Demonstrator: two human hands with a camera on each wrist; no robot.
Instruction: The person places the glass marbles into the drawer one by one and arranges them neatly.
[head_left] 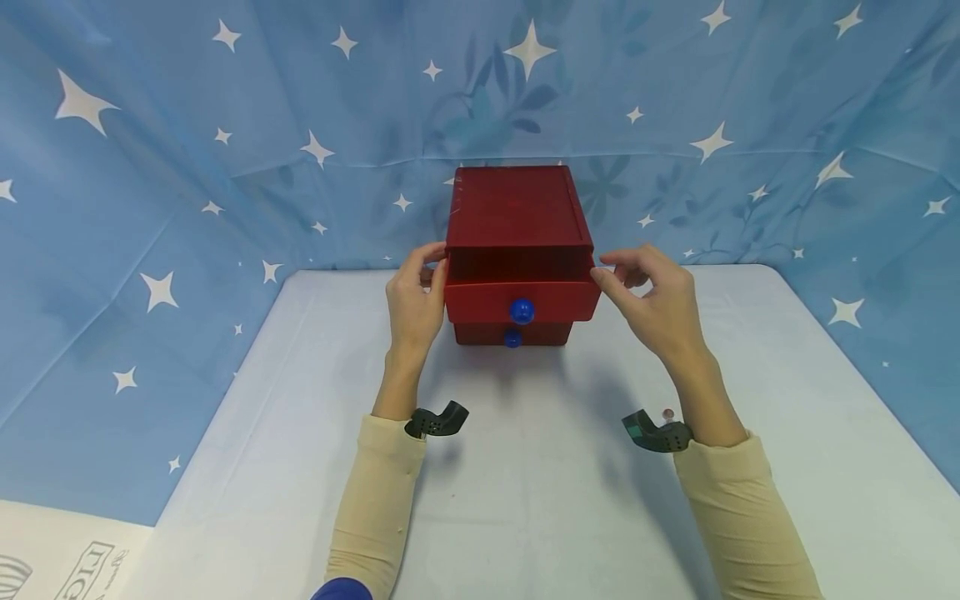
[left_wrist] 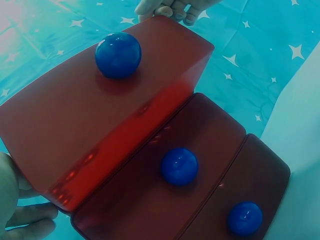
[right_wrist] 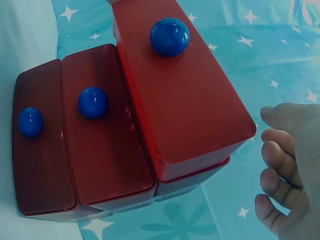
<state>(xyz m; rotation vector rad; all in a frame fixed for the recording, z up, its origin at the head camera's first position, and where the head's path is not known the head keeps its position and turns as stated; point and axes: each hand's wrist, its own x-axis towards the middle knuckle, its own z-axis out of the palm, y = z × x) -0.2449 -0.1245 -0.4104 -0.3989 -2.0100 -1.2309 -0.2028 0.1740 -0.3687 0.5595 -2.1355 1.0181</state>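
Observation:
A dark red cabinet (head_left: 517,204) with several drawers, or at least three in the wrist views, stands at the table's far edge. Its top drawer (head_left: 480,304) is pulled out and shows a dark inside, with a round blue knob (head_left: 522,312) on its front. My left hand (head_left: 417,300) is at the drawer's left side, fingers fairly straight beside its corner; exact contact is hard to tell. On the right side, my right hand (head_left: 656,304) has its fingers loosely bent. The right wrist view shows a gap between that hand (right_wrist: 290,165) and the drawer front (right_wrist: 195,95).
The lower drawers, a middle one (left_wrist: 150,200) and a bottom one (left_wrist: 225,200), are closed and carry blue knobs. A white tabletop (head_left: 495,500) lies under the cabinet. Behind it hangs a blue star-patterned cloth (head_left: 360,108). Printed pale material (head_left: 67,550) is at lower left.

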